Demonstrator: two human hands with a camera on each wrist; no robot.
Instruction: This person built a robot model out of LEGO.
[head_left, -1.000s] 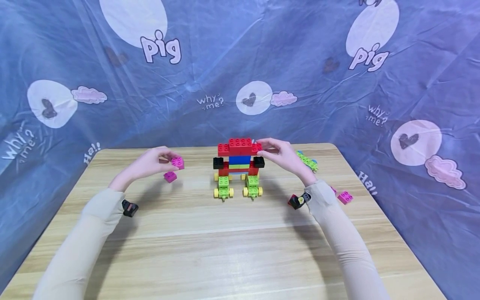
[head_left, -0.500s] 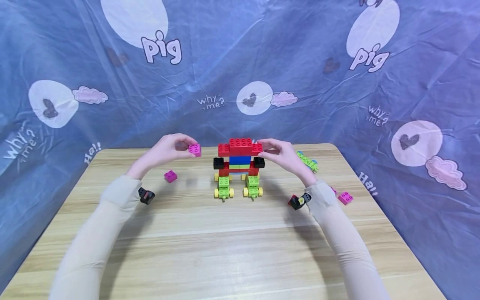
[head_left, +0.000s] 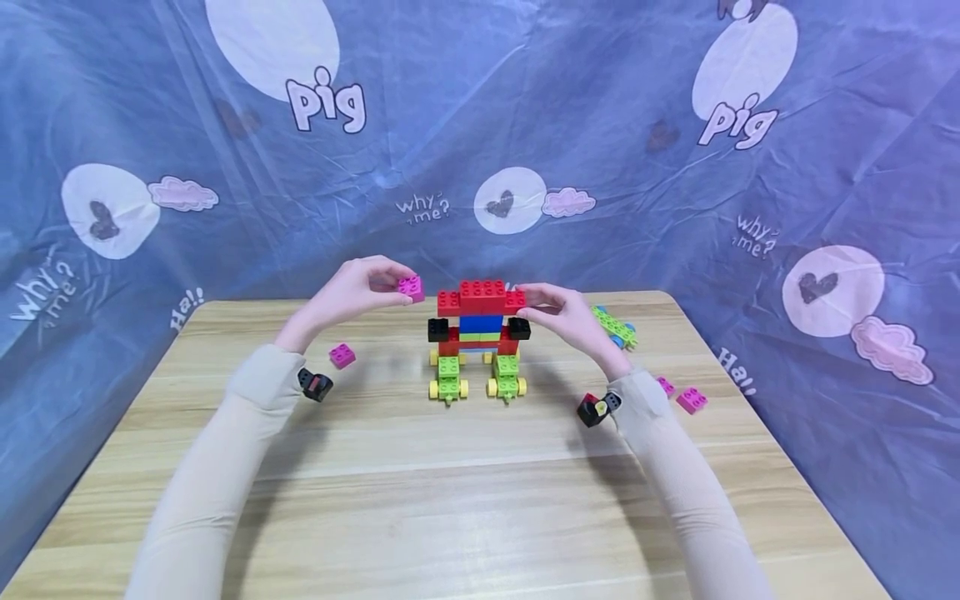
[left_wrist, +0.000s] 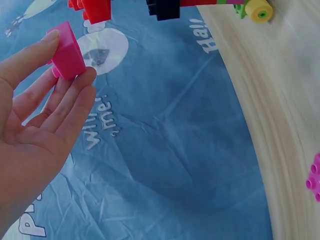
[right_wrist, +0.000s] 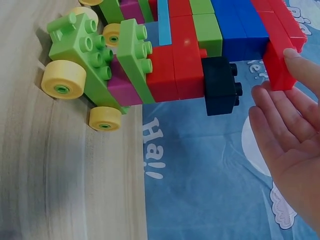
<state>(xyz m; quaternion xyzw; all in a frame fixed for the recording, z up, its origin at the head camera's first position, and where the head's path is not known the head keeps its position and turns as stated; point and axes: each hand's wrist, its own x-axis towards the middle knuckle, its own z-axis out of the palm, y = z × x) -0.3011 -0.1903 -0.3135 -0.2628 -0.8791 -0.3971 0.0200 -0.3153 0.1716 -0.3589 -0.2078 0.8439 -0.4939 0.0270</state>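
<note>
In the head view, my left hand point(head_left: 348, 292) pinches a pink toy building brick point(head_left: 410, 288) above the table, left of a block figure and apart from it. The left wrist view shows thumb and fingertips on opposite sides of this pink brick point(left_wrist: 69, 52). The block figure point(head_left: 480, 323) stands upright on green wheeled bases with yellow wheels, with red, blue and black bricks above. My right hand point(head_left: 562, 317) grips the red brick point(head_left: 514, 300) at the right end of its upper red row. In the right wrist view, the thumb presses that red brick point(right_wrist: 279, 67) with fingers beneath it.
A loose pink brick point(head_left: 342, 356) lies on the wooden table point(head_left: 450, 500) at the left. Two more pink bricks point(head_left: 692, 400) lie near the right forearm. A green wheeled base point(head_left: 611, 327) stands behind the right hand. A blue printed curtain point(head_left: 420, 125) hangs behind.
My left hand has risen and moved right with the pink brick, from near the loose pink brick to close beside the figure's top. My right hand keeps its hold on the red brick.
</note>
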